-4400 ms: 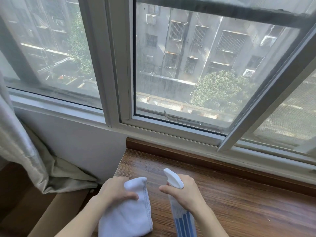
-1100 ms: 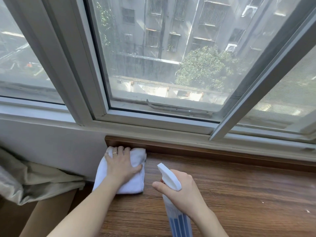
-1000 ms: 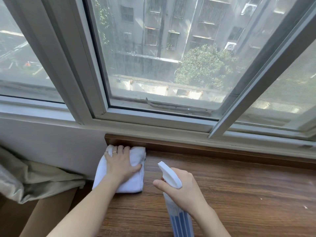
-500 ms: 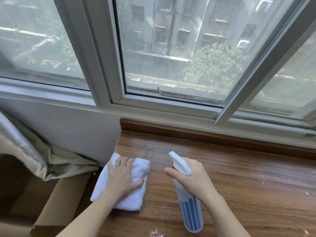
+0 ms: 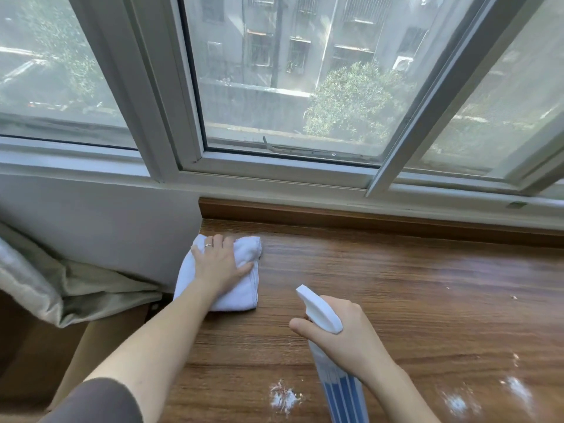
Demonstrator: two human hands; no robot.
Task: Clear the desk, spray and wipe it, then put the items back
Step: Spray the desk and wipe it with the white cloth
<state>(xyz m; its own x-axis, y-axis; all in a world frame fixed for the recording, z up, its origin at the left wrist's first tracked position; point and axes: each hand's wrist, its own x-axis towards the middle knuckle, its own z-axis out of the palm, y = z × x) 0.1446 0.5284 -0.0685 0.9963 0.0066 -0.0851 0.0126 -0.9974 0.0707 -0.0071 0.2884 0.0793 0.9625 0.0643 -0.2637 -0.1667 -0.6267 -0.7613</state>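
A folded white cloth (image 5: 244,288) lies on the wooden desk (image 5: 396,285) near its far left corner. My left hand (image 5: 218,264) presses flat on the cloth, fingers straight, a ring on one finger. My right hand (image 5: 345,334) grips a spray bottle (image 5: 341,389) with a white head and a blue striped body, nozzle pointing away toward the window. The bottle stands at the desk's near middle. White foam patches (image 5: 282,398) sit on the wood near the front edge.
A wooden ledge (image 5: 366,216) and a window frame (image 5: 274,169) border the desk's far side. A grey curtain (image 5: 61,288) hangs bunched at the left over brown cardboard (image 5: 30,355). More foam patches (image 5: 485,395) lie at the right front.
My left hand has pushed the cloth back toward the far left corner from nearer the front edge. My right hand still holds the spray bottle in about the same place.
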